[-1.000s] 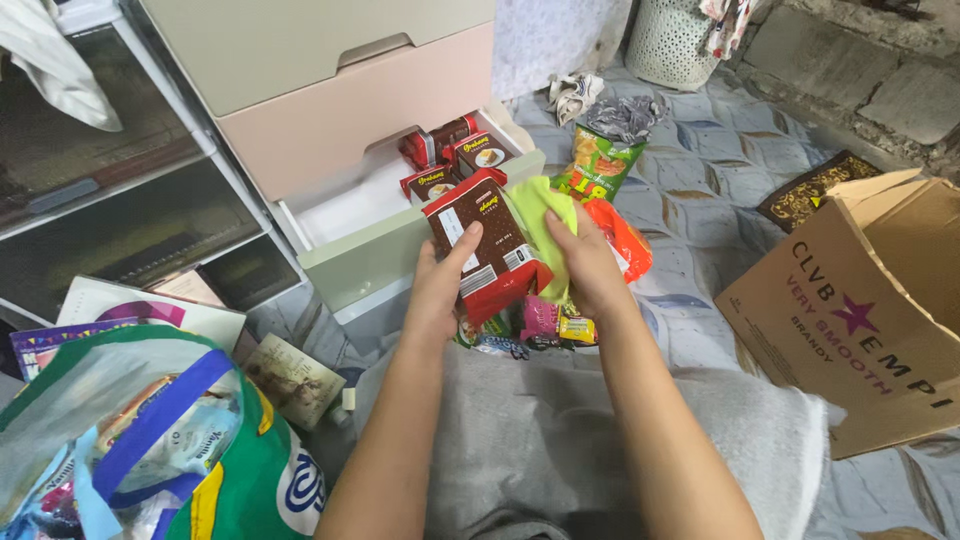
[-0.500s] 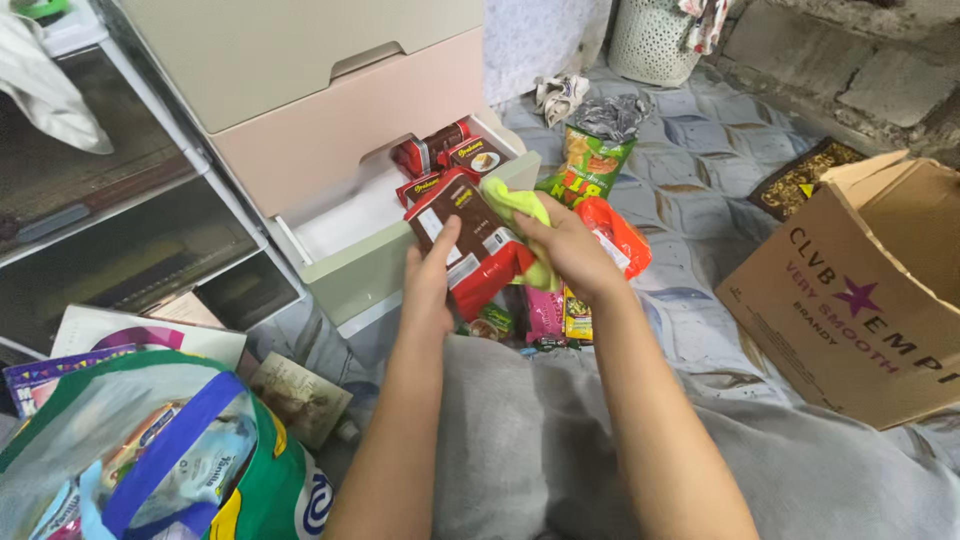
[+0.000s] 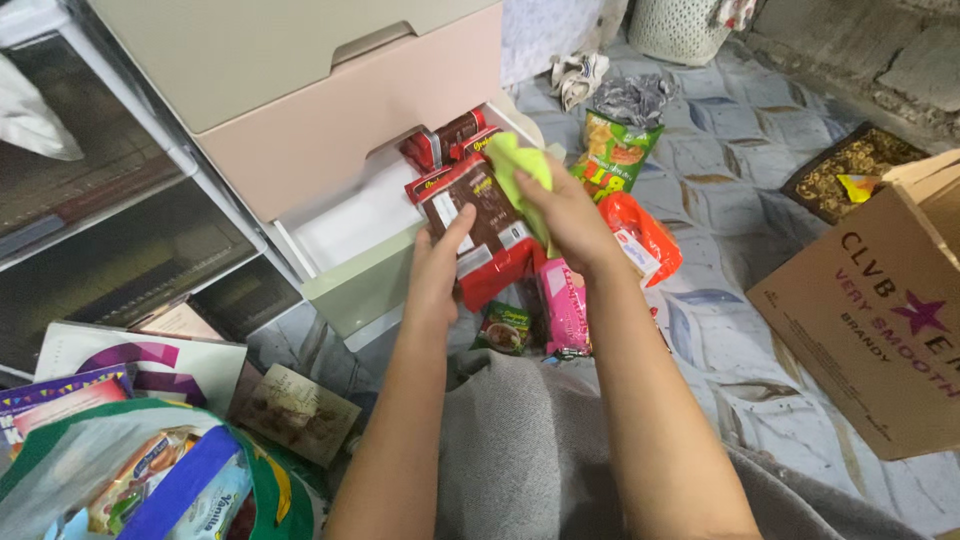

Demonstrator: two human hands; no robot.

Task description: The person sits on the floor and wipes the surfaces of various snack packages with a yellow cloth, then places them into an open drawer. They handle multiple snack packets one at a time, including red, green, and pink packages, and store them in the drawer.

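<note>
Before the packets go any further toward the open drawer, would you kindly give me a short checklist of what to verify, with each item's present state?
1. Brown snack packet held by both hands: ok, left hand at its lower edge, right hand at its side.
2. Light-green packet secured in the right hand: ok.
3. Open drawer has free space: ok, white floor bare at left.
4. Red packets already inside sit at the far end: ok.
5. Drawer depth enough for the packet: cannot tell.
</note>
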